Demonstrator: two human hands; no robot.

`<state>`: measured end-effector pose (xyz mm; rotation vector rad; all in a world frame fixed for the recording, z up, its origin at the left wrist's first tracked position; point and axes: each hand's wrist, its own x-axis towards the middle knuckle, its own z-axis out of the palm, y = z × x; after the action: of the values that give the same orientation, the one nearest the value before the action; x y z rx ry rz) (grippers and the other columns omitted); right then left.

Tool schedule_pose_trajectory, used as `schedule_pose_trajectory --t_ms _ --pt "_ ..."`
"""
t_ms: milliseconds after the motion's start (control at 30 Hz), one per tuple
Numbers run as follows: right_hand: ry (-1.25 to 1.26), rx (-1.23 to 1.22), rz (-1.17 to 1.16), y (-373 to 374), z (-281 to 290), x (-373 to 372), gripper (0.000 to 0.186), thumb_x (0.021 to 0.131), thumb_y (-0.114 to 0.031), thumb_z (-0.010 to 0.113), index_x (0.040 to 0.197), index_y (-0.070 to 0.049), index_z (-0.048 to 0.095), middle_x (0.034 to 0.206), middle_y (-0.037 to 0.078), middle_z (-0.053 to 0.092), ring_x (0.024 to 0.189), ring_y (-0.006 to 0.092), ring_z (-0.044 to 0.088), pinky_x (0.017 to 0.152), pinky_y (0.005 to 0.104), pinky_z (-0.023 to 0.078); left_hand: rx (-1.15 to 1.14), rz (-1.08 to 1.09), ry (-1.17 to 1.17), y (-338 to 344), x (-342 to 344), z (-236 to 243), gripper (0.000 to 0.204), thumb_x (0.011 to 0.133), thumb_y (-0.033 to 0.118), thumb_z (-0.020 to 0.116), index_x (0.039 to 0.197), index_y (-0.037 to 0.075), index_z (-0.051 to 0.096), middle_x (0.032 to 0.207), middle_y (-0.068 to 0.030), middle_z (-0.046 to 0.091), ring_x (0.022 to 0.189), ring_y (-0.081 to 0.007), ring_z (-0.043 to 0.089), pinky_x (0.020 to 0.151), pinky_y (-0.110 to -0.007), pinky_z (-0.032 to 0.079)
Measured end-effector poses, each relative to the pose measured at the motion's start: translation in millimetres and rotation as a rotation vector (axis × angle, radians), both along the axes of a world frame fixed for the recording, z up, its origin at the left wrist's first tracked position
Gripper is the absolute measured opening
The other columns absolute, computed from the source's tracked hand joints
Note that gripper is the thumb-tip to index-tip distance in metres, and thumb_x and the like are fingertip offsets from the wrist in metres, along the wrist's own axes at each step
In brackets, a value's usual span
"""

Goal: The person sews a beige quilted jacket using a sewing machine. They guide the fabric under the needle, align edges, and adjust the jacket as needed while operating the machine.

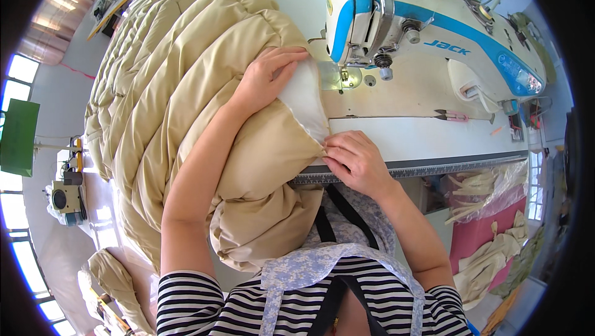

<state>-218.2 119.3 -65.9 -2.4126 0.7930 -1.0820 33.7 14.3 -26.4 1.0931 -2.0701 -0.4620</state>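
Room: bright sewing workshop, bare-walled, pale pinkish curtain (52,20) at upper left, flat green rectangular panel (20,138) at far left.
Worktop: smooth white tabletop (427,141), dark ruler-marked strip (421,167) along near edge.
Machine: white-and-blue sewing machine (443,29) at upper right, shiny metal needle plate (348,78) just right of the fabric edge.
Fabric: puffy beige quilted fabric piece (167,88), heaped left of machine, partly on tabletop, hanging past near edge; smooth white fabric layer (304,100) exposed along right side, between hands.
Left hand (266,79): laid over upper part of beige-white edge, fingers toward needle; pinching or only pressing, unclear from this view.
Right hand (354,157): thumb and fingertips pinched on near corner of fabric, over ruler strip.
Nearby: small pink-handled tool (457,117) on machine bed; clear plastic bag (496,181) with cream strips, below tabletop at right.
Handling: probably light for such bulk, soft, springy, limp at edges; likely slippery, judging by sheen; hanging bulk liable to drag.
Hold points: best by flat edge and corner, both layers together, rather than by puffed channels.
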Motion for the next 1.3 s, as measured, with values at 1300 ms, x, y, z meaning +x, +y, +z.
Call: schedule_pose_trajectory --t_ms 1300 --pt "-0.012 1.111 0.223 33 85 36 0.065 0.086 -0.031 0.081 0.136 0.004 0.060 0.114 0.016 0.074 0.110 0.0217 0.068 0.101 0.0356 0.051 -0.446 0.683 0.550 103 205 211 0.030 0.100 0.027 0.069 0.116 0.001 0.073 0.098 -0.0004 0.071 0.084 -0.0059 0.062 0.075 -0.022 0.050"
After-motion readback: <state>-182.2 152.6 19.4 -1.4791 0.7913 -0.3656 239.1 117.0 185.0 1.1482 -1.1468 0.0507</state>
